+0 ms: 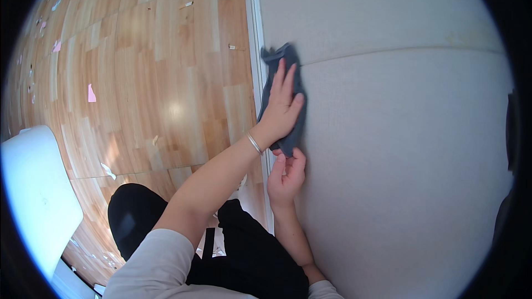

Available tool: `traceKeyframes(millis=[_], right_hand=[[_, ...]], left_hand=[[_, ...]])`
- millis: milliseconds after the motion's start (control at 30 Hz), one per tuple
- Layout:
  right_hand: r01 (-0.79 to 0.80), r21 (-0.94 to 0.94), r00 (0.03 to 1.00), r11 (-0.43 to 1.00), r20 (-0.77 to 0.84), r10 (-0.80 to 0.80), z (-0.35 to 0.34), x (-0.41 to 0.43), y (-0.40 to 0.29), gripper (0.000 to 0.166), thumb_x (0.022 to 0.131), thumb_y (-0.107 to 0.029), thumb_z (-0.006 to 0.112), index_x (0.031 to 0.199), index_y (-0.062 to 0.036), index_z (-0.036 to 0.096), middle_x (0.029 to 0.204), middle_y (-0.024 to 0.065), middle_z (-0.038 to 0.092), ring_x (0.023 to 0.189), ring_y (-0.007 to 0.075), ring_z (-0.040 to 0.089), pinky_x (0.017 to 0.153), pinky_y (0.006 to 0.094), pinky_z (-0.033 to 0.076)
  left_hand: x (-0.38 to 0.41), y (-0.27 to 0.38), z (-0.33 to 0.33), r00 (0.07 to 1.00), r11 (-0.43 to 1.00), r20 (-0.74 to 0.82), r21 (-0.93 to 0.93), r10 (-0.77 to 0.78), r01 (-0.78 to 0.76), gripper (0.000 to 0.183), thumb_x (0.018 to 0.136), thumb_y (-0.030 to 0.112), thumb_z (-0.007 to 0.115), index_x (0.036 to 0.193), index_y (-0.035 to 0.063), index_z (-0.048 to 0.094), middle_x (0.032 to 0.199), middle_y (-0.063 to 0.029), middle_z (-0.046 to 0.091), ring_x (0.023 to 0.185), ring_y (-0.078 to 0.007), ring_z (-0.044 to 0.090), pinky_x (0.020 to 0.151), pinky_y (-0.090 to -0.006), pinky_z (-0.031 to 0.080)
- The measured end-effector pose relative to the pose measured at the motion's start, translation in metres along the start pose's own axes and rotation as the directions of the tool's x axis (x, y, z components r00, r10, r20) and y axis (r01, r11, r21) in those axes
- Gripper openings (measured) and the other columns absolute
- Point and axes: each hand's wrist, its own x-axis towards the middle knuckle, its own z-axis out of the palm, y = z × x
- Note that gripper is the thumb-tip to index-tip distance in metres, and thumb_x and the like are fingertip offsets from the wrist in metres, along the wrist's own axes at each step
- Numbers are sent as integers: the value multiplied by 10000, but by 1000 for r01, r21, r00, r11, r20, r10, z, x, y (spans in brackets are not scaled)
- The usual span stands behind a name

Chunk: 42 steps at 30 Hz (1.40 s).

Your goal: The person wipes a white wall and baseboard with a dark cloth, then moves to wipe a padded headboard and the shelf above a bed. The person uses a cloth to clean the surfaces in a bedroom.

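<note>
A dark grey cloth (298,129) lies bunched along a white baseboard (252,16) and the lower edge of a pale textured wall (395,133). My left hand (279,110), with a silver bangle at its wrist, holds the cloth against that edge with straight fingers and the palm down. Below it, my right hand (287,174) has its thumb and fingers curled together at the cloth's near corner. My left hand and forearm hide part of the cloth and the baseboard.
Pink paper scraps (92,93), white scraps (109,171) and cigarette butts (235,47) litter the wood-pattern floor (166,70). A white smooth-sided object (41,191) stands at the left. My black-trousered knees are bent close to the baseboard. Dark objects (510,133) edge the right side.
</note>
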Motion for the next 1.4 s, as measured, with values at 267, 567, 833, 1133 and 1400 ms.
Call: traceKeyframes(millis=[267,567,833,1133,1400], right_hand=[[81,14,994,997,-80,-80,-3,-2,-18,231,953,-10,547,1170,51,493,1006,148,661,892,162,655,788,277,516],[327,56,926,943,-216,-309,-46,-22,-89,268,941,-20,556,1186,48,471,1032,194,650,950,227,667,837,321,526],[619,57,736,784,-391,-553,-99,-17,-160,280,939,-115,573,1147,27,451,1032,239,642,932,320,647,838,429,540],[366,-226,908,903,-125,-399,-118,-29,-181,109,866,-32,626,961,21,617,879,167,662,800,328,648,741,390,530],[307,-391,900,867,-178,-399,-173,-99,-196,173,896,-31,605,1053,40,590,943,158,680,800,264,663,740,340,531]], left_hand=[[-16,-12,5,978,977,-42,58,-205,207,602,1028,356,422,1510,39,247,1550,-289,169,1428,-437,242,1171,-444,233],[-8,119,8,991,987,-76,132,106,-96,620,964,281,551,1451,24,267,1439,-333,232,1348,-481,259,1147,-504,218],[20,300,22,722,725,64,-39,689,-688,1045,780,352,760,1513,-35,123,1475,-313,282,1299,-486,339,1128,-569,208],[-9,191,23,957,949,32,121,289,-290,833,940,430,512,1521,-54,163,1588,-311,84,1463,-465,157,1184,-466,176],[-62,283,55,834,815,172,183,524,-550,766,911,511,536,1528,138,278,1545,-380,49,1355,-627,158,1088,-724,100]])
